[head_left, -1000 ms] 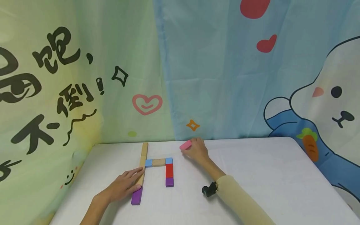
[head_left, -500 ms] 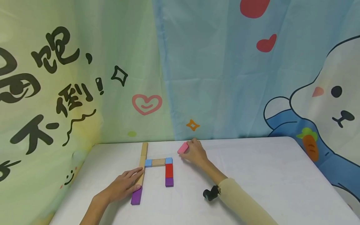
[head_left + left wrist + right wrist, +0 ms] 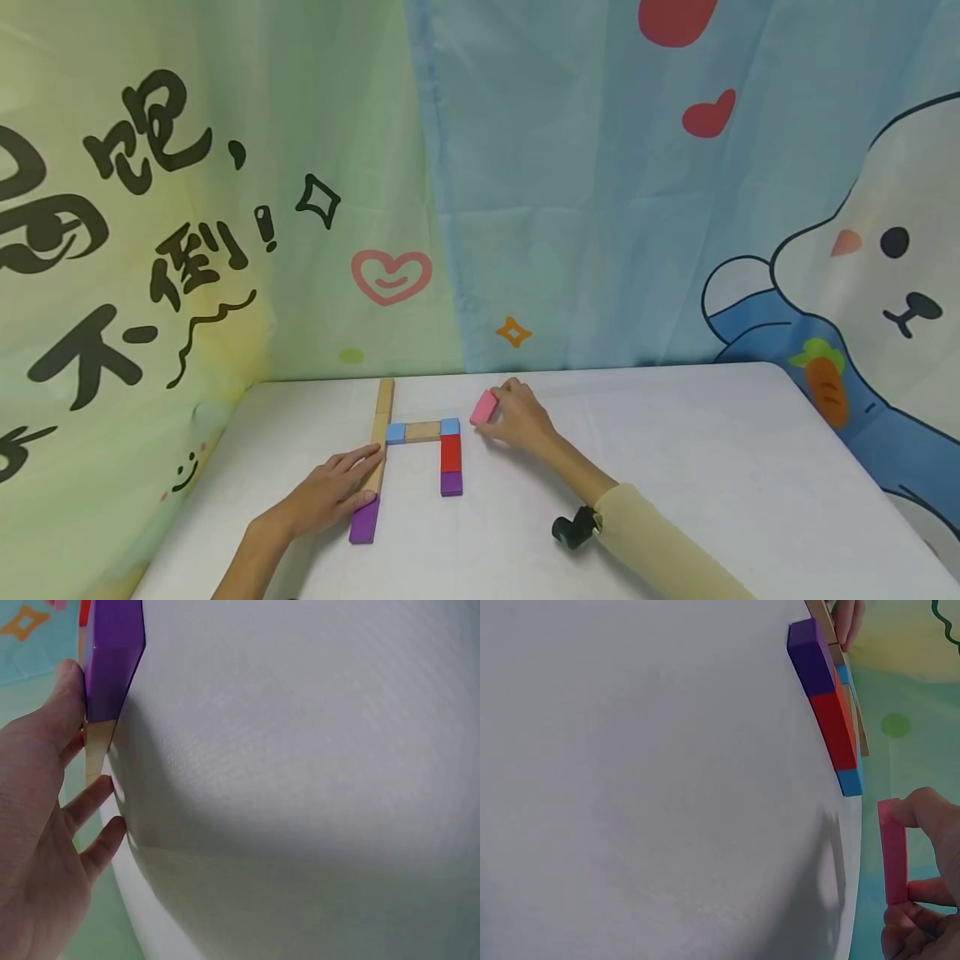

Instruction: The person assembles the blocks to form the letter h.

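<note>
A pink block point(image 3: 483, 407) is pinched between the fingers and thumb of my right hand point(image 3: 520, 418), just above the table and to the right of a light blue block point(image 3: 450, 427). Below that blue block run a red block point(image 3: 451, 454) and a purple block point(image 3: 452, 484). A wooden block point(image 3: 423, 431) and another light blue block point(image 3: 396, 433) link this column to a long row of wooden blocks point(image 3: 384, 407). My left hand point(image 3: 322, 496) rests on that row, fingers extended, its thumb by the purple block point(image 3: 112, 671) at the near end.
The white table point(image 3: 712, 467) spreads out to the right of the blocks. A printed curtain point(image 3: 570, 208) hangs behind the table's back edge. On the right wrist sits a small black camera point(image 3: 573, 528).
My right hand has brought the pink block left and toward me, closer to the blue corner block, and turned it more upright. The left hand stays in place.
</note>
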Demonstrator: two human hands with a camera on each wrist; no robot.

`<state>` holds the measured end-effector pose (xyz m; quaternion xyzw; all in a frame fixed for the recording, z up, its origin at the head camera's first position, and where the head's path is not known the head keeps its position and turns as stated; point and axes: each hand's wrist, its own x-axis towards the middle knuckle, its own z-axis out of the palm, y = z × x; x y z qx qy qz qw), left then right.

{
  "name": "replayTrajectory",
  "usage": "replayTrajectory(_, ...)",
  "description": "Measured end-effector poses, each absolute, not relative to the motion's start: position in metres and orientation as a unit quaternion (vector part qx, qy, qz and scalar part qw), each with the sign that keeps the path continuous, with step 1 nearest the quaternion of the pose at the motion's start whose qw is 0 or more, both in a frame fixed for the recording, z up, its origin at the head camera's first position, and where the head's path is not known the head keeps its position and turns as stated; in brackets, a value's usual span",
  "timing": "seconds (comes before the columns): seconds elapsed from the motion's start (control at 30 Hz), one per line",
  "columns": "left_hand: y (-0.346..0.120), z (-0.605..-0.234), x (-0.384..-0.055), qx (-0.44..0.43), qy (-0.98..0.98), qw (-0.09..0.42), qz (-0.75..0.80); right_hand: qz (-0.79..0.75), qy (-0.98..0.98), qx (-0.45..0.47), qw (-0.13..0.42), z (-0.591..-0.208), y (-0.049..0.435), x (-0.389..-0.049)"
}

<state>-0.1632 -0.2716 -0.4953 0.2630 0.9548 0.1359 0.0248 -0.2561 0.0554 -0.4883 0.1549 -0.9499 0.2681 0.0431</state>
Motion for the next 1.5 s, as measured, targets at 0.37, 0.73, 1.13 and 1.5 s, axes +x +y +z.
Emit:
replayTrajectory(0.37,-0.271,-0.492,-0.164,0.257,0.953,0.048,0.152,0.243,-0.912,0.330,-0.029,-0.486,0.055,-0.205)
replayTrajectory(0.73,-0.271,-0.492,-0.163,0.253,0.953,0.054,0.156,0.162,-0.895,0.416,-0.024,-0.481,0.042,-0.169)
replayTrajectory(1.13,-0.270,-0.492,-0.163,0.267,0.952,0.042,0.143,0.162,-0.892,0.421,-0.010,-0.488,0.036,-0.158)
replayTrajectory(1.5,-0.270,-0.492,-0.164,0.270,0.953,0.034,0.136,0.149,-0.901,0.407,-0.008,-0.490,0.035,-0.156)
